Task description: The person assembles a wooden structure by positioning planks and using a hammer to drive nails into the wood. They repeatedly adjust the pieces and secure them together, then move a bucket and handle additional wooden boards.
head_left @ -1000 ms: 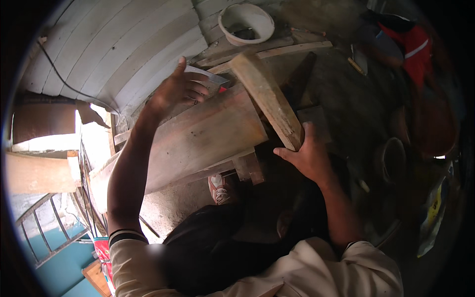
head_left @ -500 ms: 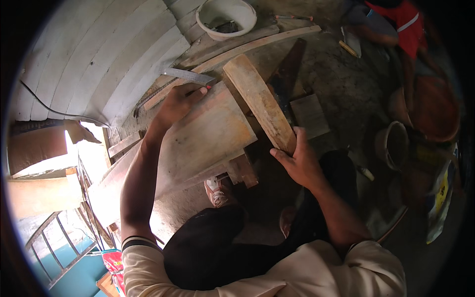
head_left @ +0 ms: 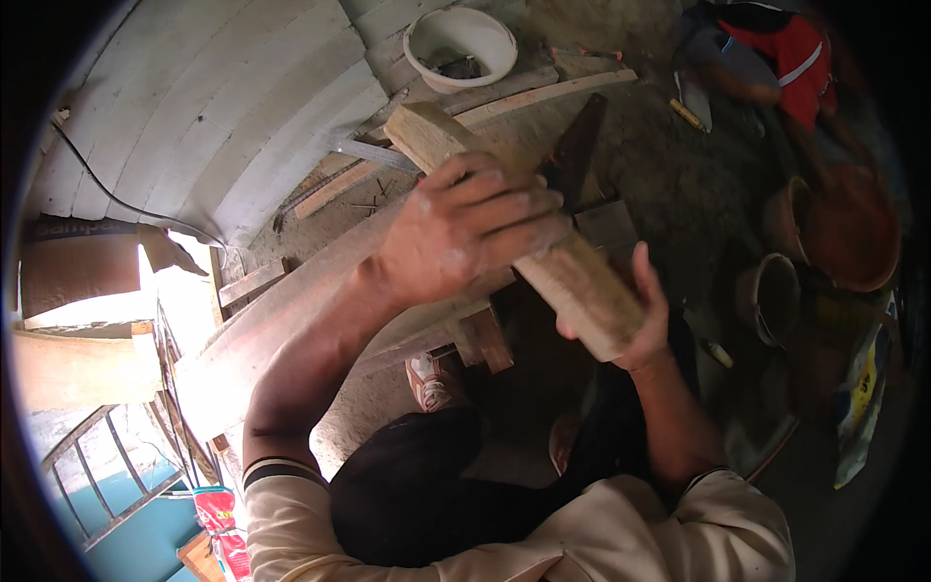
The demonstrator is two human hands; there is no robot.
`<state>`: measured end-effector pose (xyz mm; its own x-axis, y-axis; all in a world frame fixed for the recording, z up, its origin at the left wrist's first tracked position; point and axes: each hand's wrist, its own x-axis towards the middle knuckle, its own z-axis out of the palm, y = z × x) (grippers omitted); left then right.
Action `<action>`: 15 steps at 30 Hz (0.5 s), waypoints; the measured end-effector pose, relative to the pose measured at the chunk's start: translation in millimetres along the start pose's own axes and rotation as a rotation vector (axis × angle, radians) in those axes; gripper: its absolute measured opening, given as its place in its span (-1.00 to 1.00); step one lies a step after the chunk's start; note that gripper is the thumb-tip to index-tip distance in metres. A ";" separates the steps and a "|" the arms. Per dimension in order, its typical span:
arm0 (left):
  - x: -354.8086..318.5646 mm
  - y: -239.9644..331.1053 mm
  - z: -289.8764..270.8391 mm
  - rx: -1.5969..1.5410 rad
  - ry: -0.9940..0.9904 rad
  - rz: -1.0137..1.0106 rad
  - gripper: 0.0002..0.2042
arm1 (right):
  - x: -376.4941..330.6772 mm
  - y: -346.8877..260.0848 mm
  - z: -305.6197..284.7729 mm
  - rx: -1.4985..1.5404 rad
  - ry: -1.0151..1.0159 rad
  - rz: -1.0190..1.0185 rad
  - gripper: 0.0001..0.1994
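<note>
Head view: a wooden block is clasped around mid-length by the left hand and cupped at its nearer end by the right hand, a wide plank being seen beneath the left grip, a pale bucket beyond.

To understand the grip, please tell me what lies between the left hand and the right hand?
In the head view, an uncovered stretch of the wooden block lies between the left hand and the right hand.
</note>
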<state>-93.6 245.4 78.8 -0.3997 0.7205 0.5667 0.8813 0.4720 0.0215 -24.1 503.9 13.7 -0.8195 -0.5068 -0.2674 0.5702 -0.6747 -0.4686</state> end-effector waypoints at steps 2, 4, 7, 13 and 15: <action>17.2 -0.7 -10.8 -0.146 0.113 -0.185 -0.53 | 8.3 -0.2 -1.3 -0.398 -0.157 -0.297 -0.33; 36.9 4.3 -13.3 -0.405 0.199 -0.484 -0.53 | 12.5 4.6 -3.3 -0.948 0.027 -0.500 -0.23; 53.5 11.0 -11.3 -0.853 0.343 -0.772 -0.50 | 11.8 14.3 -3.4 -0.863 -0.096 -0.504 -0.08; 14.5 -9.8 27.8 -0.912 0.107 -1.143 -0.43 | -10.8 38.8 10.5 -0.711 0.040 -0.192 -0.45; -16.3 -42.5 29.4 -0.744 0.072 -1.267 -0.39 | -19.6 42.0 9.5 -0.696 0.159 -0.075 -0.47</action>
<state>-132.0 228.6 44.5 -0.9933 -0.0029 -0.1153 -0.1080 0.3749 0.9208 16.5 480.3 7.3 -0.8838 -0.3527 -0.3075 0.3862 -0.1789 -0.9049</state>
